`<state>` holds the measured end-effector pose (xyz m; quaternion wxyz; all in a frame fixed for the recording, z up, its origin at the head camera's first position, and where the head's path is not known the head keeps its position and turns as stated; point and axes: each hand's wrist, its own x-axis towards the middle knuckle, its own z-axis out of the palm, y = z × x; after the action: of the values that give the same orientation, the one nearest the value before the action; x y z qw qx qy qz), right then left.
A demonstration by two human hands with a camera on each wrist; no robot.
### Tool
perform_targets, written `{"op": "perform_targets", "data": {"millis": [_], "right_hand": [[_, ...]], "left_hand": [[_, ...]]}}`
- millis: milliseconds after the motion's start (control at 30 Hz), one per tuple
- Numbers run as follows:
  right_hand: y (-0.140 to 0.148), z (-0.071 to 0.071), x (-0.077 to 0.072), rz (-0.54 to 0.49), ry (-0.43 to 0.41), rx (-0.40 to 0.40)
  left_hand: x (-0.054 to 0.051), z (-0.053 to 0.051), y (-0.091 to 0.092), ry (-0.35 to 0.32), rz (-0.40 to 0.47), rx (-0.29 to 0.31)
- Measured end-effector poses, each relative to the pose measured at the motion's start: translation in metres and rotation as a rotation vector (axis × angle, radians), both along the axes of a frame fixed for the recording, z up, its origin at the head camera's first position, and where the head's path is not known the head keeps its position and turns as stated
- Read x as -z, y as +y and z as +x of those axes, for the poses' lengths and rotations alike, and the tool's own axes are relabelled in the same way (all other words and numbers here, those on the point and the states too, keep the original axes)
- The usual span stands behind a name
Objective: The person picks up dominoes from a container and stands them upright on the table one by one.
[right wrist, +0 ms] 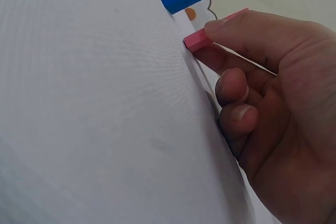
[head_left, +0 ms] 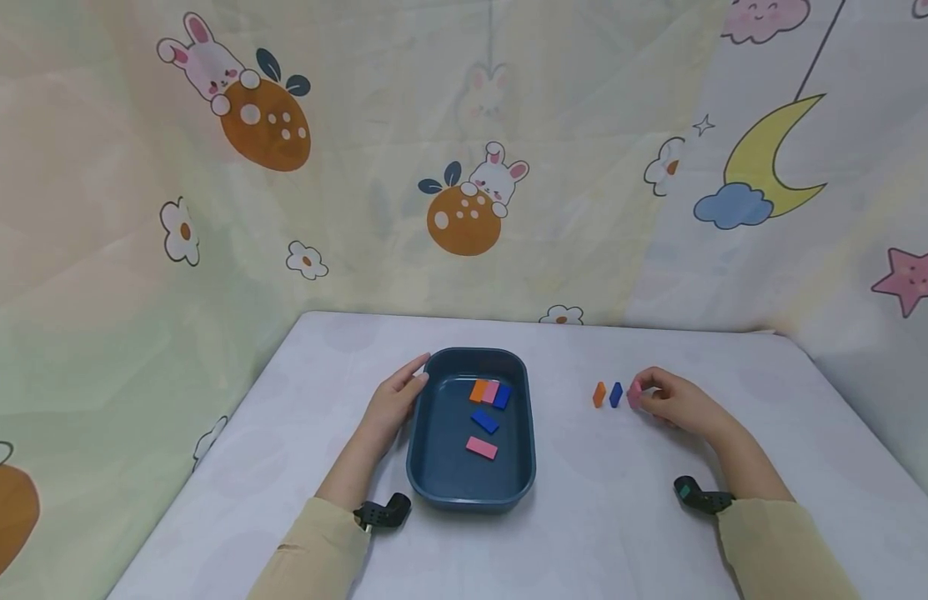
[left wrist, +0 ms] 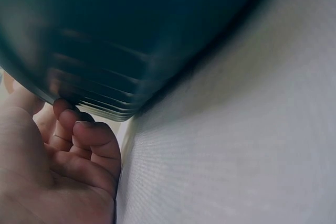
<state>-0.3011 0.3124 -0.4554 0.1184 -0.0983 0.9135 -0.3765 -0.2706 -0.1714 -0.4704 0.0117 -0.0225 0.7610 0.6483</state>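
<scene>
A dark blue tray [head_left: 464,481] stands on the table, holding several small flat blocks. At its left side my left hand [head_left: 393,402] grips the rim; the left wrist view shows the curled fingers [left wrist: 100,137] against the outer wall. Off to the right, my right hand [head_left: 677,402] pinches a pink block [right wrist: 197,40] between thumb and index finger, upright on the table or just over it. Left of it stand a blue block [head_left: 616,394] and an orange block [head_left: 599,394], in a spaced row with the pink one.
Inside the tray, an orange block [head_left: 478,390], a pink block [head_left: 490,392] and a blue block [head_left: 502,396] lie side by side. Another blue block [head_left: 484,422] and pink block [head_left: 482,447] lie apart nearer the front. A printed cloth [head_left: 373,208] hangs behind the white table [head_left: 584,533].
</scene>
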Motion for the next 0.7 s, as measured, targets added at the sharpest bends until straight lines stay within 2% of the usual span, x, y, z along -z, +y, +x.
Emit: {"op": "perform_targets", "data": {"millis": [167, 467, 700], "right_hand": [[0.0, 0.001, 0.0, 0.015, -0.01, 0.014], [-0.002, 0.002, -0.004, 0.008, -0.015, -0.023], [0.0, 0.006, -0.017, 0.024, -0.024, -0.044]], "left_hand": [[0.001, -0.001, 0.0, -0.005, 0.001, -0.001], [0.0, 0.001, 0.0, 0.006, 0.008, 0.003], [-0.001, 0.001, 0.0, 0.013, -0.009, 0.003]]}}
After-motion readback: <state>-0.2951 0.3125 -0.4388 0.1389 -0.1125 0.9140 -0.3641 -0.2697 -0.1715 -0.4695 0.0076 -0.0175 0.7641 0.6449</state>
